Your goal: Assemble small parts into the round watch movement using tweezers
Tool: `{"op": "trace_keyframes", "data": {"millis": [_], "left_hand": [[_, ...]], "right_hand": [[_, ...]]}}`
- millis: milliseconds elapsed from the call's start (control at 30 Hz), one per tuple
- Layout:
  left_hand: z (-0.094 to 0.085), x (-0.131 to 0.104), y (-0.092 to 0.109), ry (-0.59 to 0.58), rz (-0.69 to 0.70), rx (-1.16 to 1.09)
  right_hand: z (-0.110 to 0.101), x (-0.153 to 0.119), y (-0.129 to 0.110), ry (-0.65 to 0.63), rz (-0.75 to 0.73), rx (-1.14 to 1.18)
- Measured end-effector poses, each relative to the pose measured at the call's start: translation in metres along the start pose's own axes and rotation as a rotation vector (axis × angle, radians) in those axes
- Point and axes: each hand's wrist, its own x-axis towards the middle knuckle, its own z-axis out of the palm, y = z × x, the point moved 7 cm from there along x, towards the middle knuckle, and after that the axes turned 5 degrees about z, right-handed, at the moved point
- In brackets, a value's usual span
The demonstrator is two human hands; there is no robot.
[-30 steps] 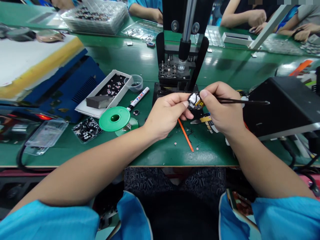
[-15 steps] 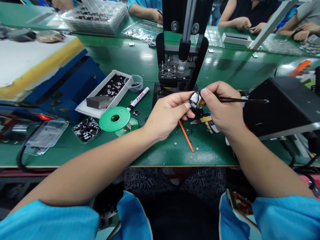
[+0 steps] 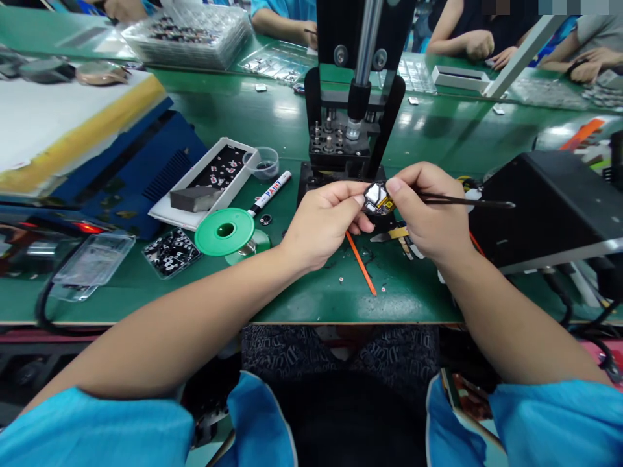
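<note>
Green surfacing covers the table [image 3: 302,299], on which a black press [image 3: 360,104] stands upright. Just in front of the press, a small round electronic part [image 3: 376,196] is held up off the table, its white and yellow inner pieces facing the person. The left hand [image 3: 318,224], forward and left of the press, has its grip pinched on this part between thumb and fingers. The right hand [image 3: 433,217], forward and right of the press, has its grip closed around dark tweezers [image 3: 467,202], with the thumb at the part's edge; whether it also grasps the part I cannot tell. The tweezers' points are too small to make out.

Nearer the person than the press lies an orange stick [image 3: 361,264]. Left of the press are a paint marker [image 3: 271,193], a green spool [image 3: 208,232], a white tray [image 3: 238,186] of tiny pieces, and, farther off, a blue unit [image 3: 178,146]. Right of the press sits a black box [image 3: 540,201]. Behind the press, other people's hands are at work.
</note>
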Motion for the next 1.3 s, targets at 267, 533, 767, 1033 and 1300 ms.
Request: {"op": "trace_keyframes", "data": {"millis": [267,533,767,1033,1300], "left_hand": [[0.0014,-0.0005,0.0001,-0.018,0.013,-0.06],[0.0014,0.0002,0.0004,-0.017,0.006,-0.023],[0.0016,0.0006,0.0016,-0.007,-0.002,0.009],[0.0039,-0.0006,0.002,-0.03,-0.009,-0.065],[0.0035,-0.0014,0.0041,-0.035,-0.008,-0.025]], "right_hand": [[-0.0011,0.0015,0.0029,0.021,0.001,0.02],[0.0001,0.0,0.0015,-0.002,-0.009,0.034],[0.0005,-0.0004,-0.0018,-0.018,-0.053,0.024],[-0.0013,0.0007,0.0024,0.007,-0.035,0.022],[-0.0009,0.0009,0.0041,-0.005,-0.016,0.036]]}}
